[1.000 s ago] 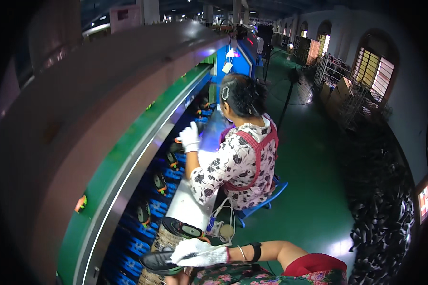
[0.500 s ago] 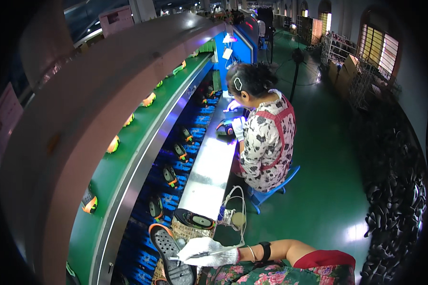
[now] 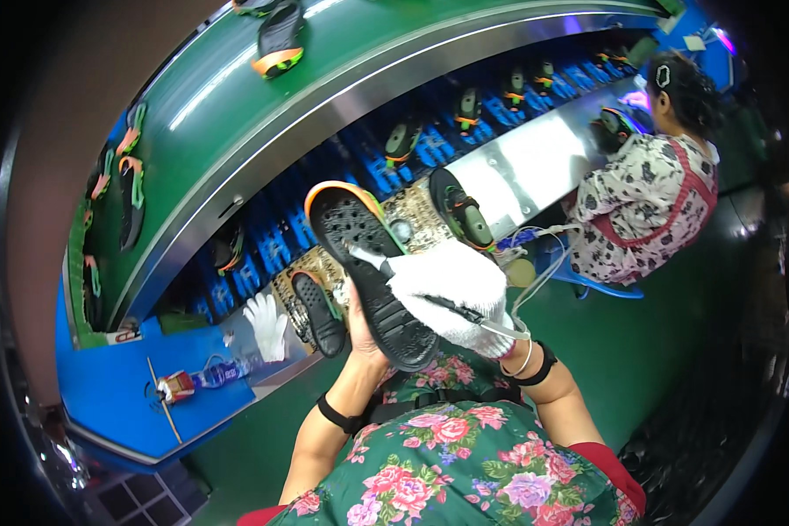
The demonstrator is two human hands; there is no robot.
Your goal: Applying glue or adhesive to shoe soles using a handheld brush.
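Note:
Tilted up in front of me is a black shoe sole point(image 3: 346, 219) with an orange and green rim, small holes at its far end and grooves at its near end. Bare and closed round its left edge, my left hand point(image 3: 365, 335) holds it; some fingers are hidden behind. My right hand point(image 3: 456, 294), in a white knitted glove, grips a slim brush point(image 3: 366, 256) with a white tip. That tip touches, or is very close to, the sole's upper face. A pale tube point(image 3: 519, 323) runs by the right wrist.
Left of my hands lie another black sole point(image 3: 318, 307) and a white glove point(image 3: 266, 326). A green-black shoe part point(image 3: 465, 210) lies beyond. Shoe parts line the blue rack and green conveyor point(image 3: 210, 114). A co-worker point(image 3: 653, 188) sits at right; a bottle point(image 3: 219, 374) lies on the blue surface.
My view has swung left and down toward the bench. My left hand now shows, holding the sole. The sole stands more raised, with the brush tip over its upper part.

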